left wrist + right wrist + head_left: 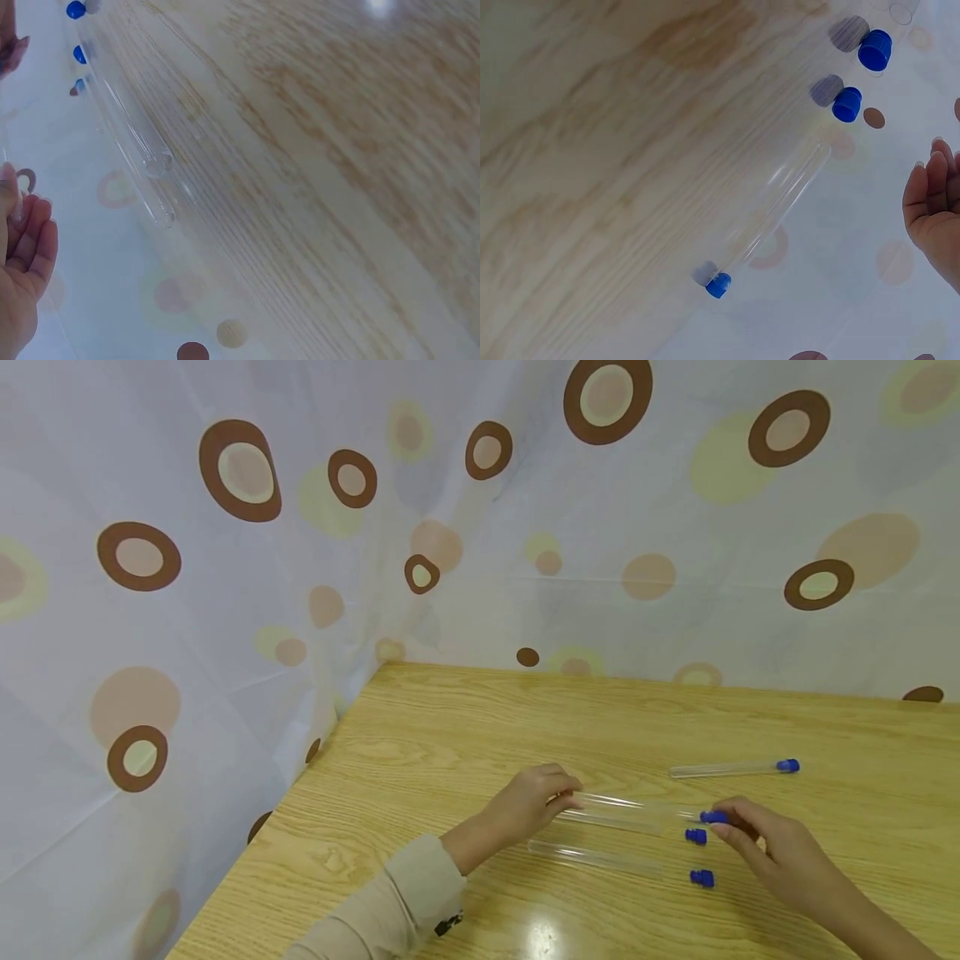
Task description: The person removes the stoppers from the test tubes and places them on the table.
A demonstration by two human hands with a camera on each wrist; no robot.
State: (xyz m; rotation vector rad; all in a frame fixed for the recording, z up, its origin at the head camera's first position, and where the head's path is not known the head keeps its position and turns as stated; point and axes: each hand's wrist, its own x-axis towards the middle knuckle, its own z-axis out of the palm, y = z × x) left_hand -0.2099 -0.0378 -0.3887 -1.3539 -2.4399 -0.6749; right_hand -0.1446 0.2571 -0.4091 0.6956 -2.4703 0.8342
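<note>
One clear, slender tube (628,802) is pinched in the left hand (528,803) over the wood-grain desk (450,727), and I judge the blue plastic cap (715,817) the right hand (780,852) pinches near its other end could jam if angled.

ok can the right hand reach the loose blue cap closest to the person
Probably yes: the loose blue cap lies near the right hand with nothing over it. The hand's fingers pinch another blue cap, though, so they would likely have to let go first.
</note>
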